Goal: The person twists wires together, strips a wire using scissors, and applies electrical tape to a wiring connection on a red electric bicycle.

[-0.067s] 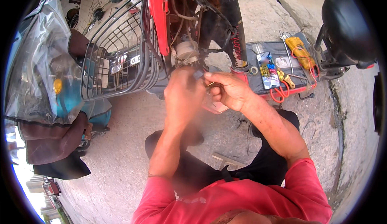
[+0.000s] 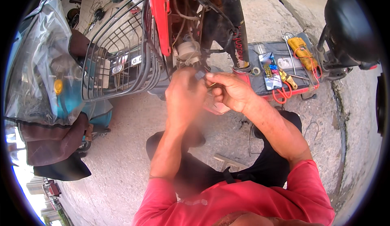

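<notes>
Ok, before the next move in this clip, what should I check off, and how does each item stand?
1. Both hands together at the front of the scooter: ok.
2. Left hand sharp enough to read: not ok, blurred.
3. Right hand fingers curled: ok.
4. Who grips the small grey piece: cannot tell.
5. Yellow meter resting on the dark footboard: ok.
6. Red loops within the footboard's edge: not ok, overhanging.

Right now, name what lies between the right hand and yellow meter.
Head view: a ring, a colourful flat rectangle and a pale panel, on the black footboard.
</notes>
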The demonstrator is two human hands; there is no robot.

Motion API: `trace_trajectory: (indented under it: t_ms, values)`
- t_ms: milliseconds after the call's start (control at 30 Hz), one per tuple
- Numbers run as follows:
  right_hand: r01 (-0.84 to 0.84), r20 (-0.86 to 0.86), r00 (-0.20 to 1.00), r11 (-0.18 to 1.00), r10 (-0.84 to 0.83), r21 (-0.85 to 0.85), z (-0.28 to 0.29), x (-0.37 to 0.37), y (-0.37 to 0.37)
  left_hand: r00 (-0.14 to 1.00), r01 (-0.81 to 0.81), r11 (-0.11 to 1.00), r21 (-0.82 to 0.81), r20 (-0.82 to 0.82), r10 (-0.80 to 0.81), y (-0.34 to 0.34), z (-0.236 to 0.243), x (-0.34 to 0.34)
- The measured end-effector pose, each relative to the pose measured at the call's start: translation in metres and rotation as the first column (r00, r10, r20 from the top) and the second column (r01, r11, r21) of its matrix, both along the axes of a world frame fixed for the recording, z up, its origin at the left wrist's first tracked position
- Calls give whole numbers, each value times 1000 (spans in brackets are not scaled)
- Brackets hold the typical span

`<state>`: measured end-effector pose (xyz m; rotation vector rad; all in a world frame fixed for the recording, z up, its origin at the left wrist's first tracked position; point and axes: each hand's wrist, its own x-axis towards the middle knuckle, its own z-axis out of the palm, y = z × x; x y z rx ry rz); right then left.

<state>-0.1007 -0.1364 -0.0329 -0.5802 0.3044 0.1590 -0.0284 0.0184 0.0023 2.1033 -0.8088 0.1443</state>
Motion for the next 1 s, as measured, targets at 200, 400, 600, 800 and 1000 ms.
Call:
trace_trajectory:
  t_ms: [200,400,600,800,1000]
  values:
    - [79,6,997,949,-81,-304,-11,4,-4,995,5,1000,2,97,-5,4,4,-1]
    - [100,46,995,843,-90,-528,3,12,-8,995,65,997,49,76,-68,8,9,-1]
    - [186,164,982,671,-97,-717,-4,24,2,989,84,995,56,115,-90,10,6,0]
    - [182,114,983,784,-142,-593,-6,26,-4,993,98,993,67,64,-103,8,9,0]
    - [115,70,993,730,-92,-674,2,28,-8,998,45,999,8,43,-45,14,5,6]
